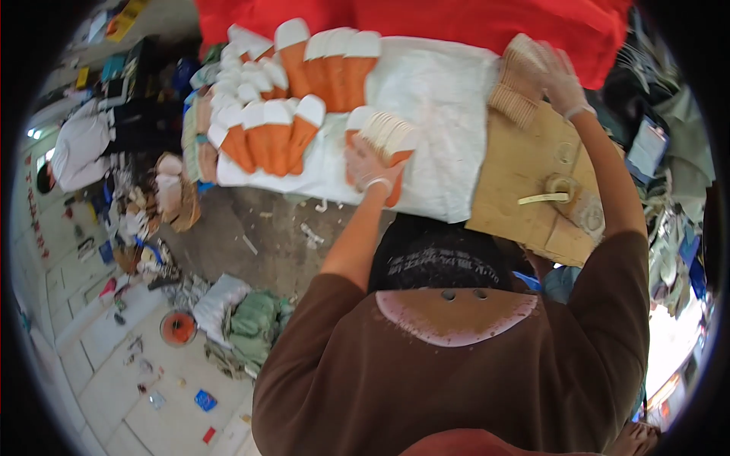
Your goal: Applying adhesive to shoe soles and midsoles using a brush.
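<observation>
My left hand [370, 168], in a thin clear glove, is closed around the lower part of a fanned stack of orange-and-white insole-shaped pieces [389, 134]. The stack lies on the white sheet [441, 83]. My right hand [564, 85], gloved likewise, reaches to the far right with its fingers stretched over a fanned stack of beige strip-like pieces [518, 80]. Further left on the sheet lie several more fanned groups of orange pieces with white rounded ends [277, 133].
Brown cardboard [525, 167] lies at the right, with a tape roll [561, 188] on it. Red cloth [426, 17] covers the far side. Sacks [255, 323] and a round container [179, 328] stand on the floor at left. Another person [80, 148] is at the far left.
</observation>
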Tool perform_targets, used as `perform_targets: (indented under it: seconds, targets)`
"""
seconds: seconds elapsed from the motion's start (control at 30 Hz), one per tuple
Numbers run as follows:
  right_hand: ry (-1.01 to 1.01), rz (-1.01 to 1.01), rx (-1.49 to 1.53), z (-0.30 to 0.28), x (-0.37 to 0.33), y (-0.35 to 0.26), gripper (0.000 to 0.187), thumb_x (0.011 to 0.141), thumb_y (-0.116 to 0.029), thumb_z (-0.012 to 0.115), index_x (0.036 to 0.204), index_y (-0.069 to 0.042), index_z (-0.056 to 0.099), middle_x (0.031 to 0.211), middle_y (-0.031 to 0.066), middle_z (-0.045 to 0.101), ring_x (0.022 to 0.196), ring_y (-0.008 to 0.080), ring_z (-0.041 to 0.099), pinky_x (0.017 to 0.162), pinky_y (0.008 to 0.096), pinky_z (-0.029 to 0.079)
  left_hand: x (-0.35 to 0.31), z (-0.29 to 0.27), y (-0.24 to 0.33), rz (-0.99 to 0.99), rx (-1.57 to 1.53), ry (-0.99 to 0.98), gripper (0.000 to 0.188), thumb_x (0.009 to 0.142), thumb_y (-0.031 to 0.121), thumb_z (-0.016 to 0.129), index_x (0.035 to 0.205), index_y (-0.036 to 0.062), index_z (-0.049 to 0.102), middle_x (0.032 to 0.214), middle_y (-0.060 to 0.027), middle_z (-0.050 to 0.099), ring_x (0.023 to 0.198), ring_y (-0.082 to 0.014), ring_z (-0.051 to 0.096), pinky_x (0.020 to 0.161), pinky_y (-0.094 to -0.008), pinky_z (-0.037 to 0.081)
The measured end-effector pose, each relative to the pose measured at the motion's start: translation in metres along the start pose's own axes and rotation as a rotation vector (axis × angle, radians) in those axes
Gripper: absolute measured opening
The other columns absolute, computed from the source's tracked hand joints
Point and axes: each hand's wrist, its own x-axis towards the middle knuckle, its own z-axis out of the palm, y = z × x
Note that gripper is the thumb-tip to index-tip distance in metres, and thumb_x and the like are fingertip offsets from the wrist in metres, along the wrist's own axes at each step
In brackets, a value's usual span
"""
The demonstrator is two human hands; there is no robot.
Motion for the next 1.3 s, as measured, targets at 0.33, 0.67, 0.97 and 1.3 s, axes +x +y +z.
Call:
perform_targets:
  seconds: [0.33,0.67,0.97,1.3]
  targets:
    - [0.244,0.89,0.76,-0.017,-0.173,-0.227,0.032,0.085,-0.02,0.067,0.115,-0.008,0.062,0.121,0.015,0.058,0.117,0.0328,0.052,0.101,0.0425,0.04,0.033,-0.014,-0.024,0.215,-0.117,0.0,0.136,0.052,0.064,0.082,0.153,0.0146,0.005,0.153,-0.0286,0.011,0.142,-0.0415,0.014,0.112,-0.0525,0.02]
    - [-0.036,1.075,1.012,-0.021,-0.214,-0.301,0.026,0.088,-0.02,0.063,0.109,-0.003,0.065,0.1,0.014,0.066,0.095,0.0258,0.062,0.088,0.0362,0.047,0.092,-0.035,-0.002,0.223,0.092,-0.325,0.144,0.048,0.07,0.08,0.154,0.0208,-0.003,0.154,-0.0246,0.012,0.143,-0.041,0.015,0.108,-0.058,0.025]
    - [-0.095,1.076,1.108,-0.018,-0.219,-0.297,0.028,0.089,-0.021,0.062,0.11,-0.003,0.065,0.102,0.0136,0.067,0.095,0.025,0.063,0.088,0.0362,0.048,0.069,-0.03,0.047,0.318,0.283,-0.266,0.11,0.057,0.061,0.076,0.146,0.0143,0.031,0.132,-0.0203,0.041,0.12,-0.0352,0.046,0.098,-0.0407,0.043]
    - [-0.157,1.034,1.096,-0.011,-0.229,-0.28,0.03,0.09,-0.024,0.061,0.111,-0.003,0.064,0.102,0.0158,0.067,0.096,0.027,0.065,0.086,0.037,0.049,0.079,-0.036,0.06,0.383,0.449,-0.402,0.104,0.052,0.065,0.08,0.136,0.0149,0.045,0.133,-0.0145,0.046,0.123,-0.0295,0.049,0.097,-0.0416,0.047]
